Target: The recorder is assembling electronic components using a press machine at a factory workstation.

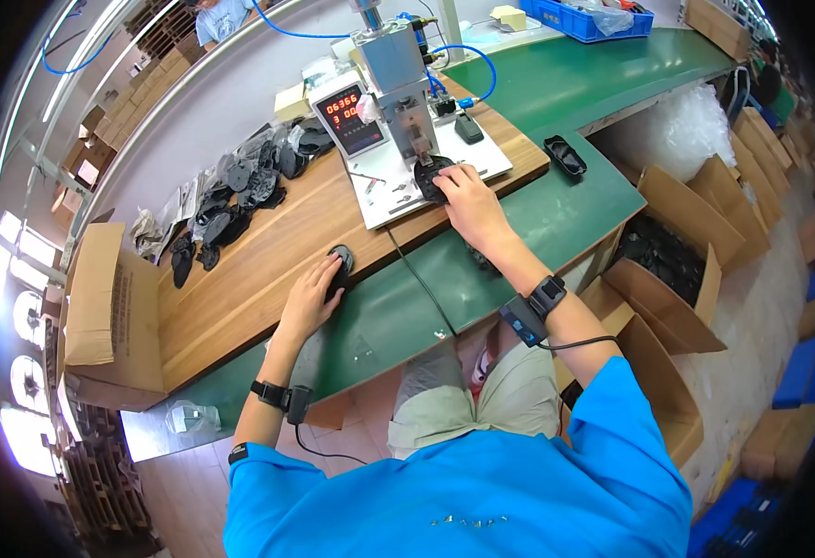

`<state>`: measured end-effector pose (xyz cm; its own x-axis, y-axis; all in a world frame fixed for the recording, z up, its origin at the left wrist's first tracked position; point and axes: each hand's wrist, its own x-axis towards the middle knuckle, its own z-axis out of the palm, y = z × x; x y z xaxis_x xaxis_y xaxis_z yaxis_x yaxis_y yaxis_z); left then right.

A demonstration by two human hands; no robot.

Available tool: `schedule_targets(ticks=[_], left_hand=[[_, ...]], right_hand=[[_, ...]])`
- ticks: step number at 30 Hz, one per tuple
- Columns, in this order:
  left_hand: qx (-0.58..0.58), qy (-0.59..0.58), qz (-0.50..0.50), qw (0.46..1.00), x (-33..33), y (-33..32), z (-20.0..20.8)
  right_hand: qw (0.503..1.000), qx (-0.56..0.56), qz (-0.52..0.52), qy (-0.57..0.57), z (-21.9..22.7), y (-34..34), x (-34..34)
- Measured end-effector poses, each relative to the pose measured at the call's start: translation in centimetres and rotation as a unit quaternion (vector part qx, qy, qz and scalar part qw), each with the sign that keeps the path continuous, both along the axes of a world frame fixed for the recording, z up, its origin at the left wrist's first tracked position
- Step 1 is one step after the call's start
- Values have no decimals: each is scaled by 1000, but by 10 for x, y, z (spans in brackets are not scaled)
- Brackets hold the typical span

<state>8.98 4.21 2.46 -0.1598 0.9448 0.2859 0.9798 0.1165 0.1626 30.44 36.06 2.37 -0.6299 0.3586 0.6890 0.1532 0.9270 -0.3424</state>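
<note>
My right hand grips the near edge of a black plastic shell, which lies under the head of a bench press on its white base plate. At the front edge of the wooden board, my left hand has its fingers and thumb on a black oval plastic part. The palm hides some of that part. Beside the press column stands a control box with a lit red display.
Several black parts, some bagged, are heaped on the wooden board. An open carton stands at the left. A black shell lies on the green table at the right. Cartons line the floor, and a cable crosses the front.
</note>
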Motion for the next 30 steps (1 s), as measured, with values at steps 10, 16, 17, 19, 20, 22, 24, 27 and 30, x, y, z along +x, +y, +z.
schedule_targets(ticks=[10,16,17,19,20,22,24,27,30], left_hand=[[119,-59,116,984,32,19,-4],[104,-105,96,984,32,12,-21],[108,-160,115,974,34,13,-21],[107,-87,64,988,36,18,-13],[107,-49,39,992,38,21,-8],[113,-24,34,993,42,26,-1],[112,-10,40,993,43,30,3],[111,-3,48,993,43,35,6],[138,14,18,990,52,58,12]], right_hand=[[999,-25,-21,32,8,2,47],[992,-75,-100,25,-22,16,122],[991,-78,-108,19,-30,18,127],[989,-101,-108,14,-43,21,131],[988,-112,-107,13,-48,21,131],[989,-109,-103,-1,-56,17,130],[989,-108,-99,-6,-59,16,128],[990,-110,-90,-7,-53,10,127],[991,-96,-89,-17,-50,9,128]])
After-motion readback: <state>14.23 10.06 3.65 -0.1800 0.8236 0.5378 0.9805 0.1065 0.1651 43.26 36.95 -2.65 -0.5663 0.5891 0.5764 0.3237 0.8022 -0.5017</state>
